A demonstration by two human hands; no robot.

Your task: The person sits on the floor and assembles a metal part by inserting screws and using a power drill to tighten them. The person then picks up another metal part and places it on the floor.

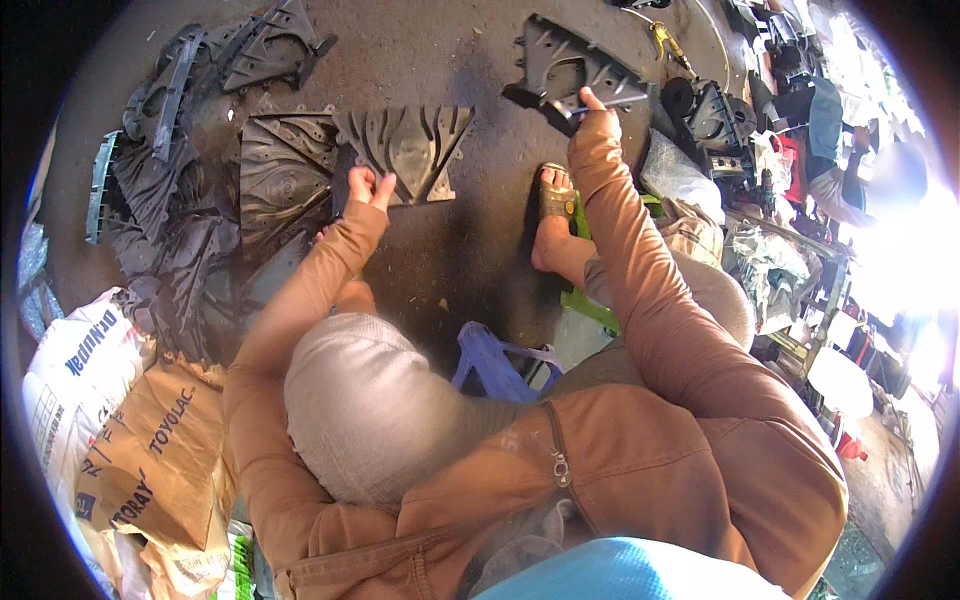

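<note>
"L hand [370,190]?"
"Fingers loosely parted at the grey ribbed plastic panel [408,150] on the floor [450,265] — contact unclear."
"R hand [598,122]?"
"Gripping the dark triangular plastic panel [602,72] by its near edge — firm hold, prob. best w/ wrist straight."

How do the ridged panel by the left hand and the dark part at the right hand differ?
Surface: the ridged panel has curving, spreading ridges; the dark part has a roughly triangular recess or opening.
Shade: the ridged panel looks lighter and greyer than the dark part.
Neighbours: the ridged panel adjoins a second ridged panel; the dark part sits apart from that pair.
Both have small tabs along their edges.
</note>
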